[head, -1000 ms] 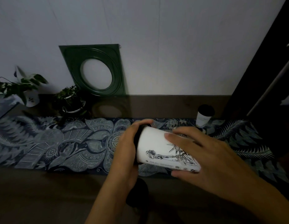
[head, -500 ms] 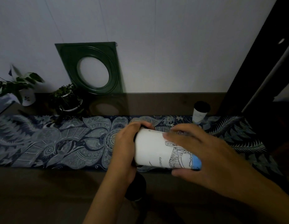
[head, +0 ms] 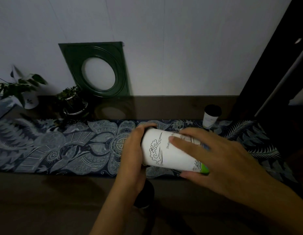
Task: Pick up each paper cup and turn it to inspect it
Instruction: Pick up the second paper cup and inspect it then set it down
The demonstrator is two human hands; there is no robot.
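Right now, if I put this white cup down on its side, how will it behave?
The white cup looks tapered, so it would probably roll in a curve. It seems like thin paper, likely light and easily dented. Both the left hand and right hand steady it.

White paper cup with black line drawings (head: 166, 150): matt, smooth. Dark brown wooden surface (head: 164, 107): glossy, reflective at far side. Blue-grey patterned cloth runner (head: 62, 146): matt, woven look. Far-left dark green square frame (head: 96, 68): smooth, slight sheen.

Cup (head: 166, 150) rolled further between the hands. Cloud drawing now faces up, statue gone. Base band near right hand (head: 220, 160) shows green.
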